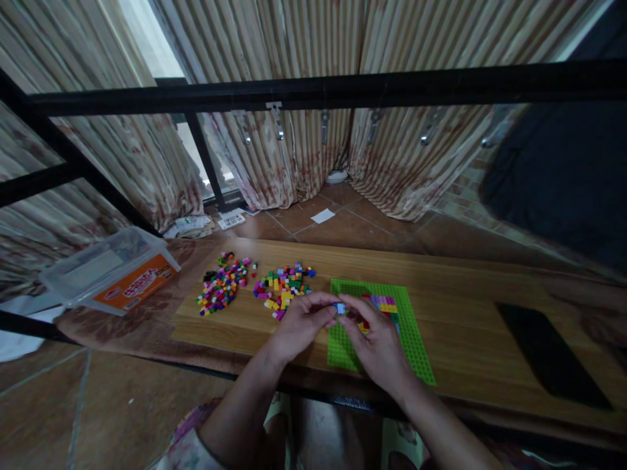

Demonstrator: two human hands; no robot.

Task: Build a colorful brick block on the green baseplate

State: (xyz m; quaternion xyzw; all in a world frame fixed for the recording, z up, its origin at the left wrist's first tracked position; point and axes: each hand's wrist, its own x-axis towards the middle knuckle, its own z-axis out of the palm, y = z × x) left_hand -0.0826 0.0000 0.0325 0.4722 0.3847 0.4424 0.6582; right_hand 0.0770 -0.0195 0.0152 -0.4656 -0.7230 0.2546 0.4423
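Note:
Both hands meet over the left part of a green studded baseplate. Between their fingertips is a small blue toy brick. My left hand pinches it from the left, thumb and forefinger closed. From the other side, my right hand closes its thumb and fingers on the same brick. Rows of coloured bricks, purple and yellow among them, sit on the baseplate, partly hidden behind my right hand. Left of my hands lies a loose heap of mixed bricks.
Farther left on the wooden board is a second brick heap. A clear plastic box with an orange label stands beyond the board's left end. A flat black panel lies at right. A black metal bar crosses above.

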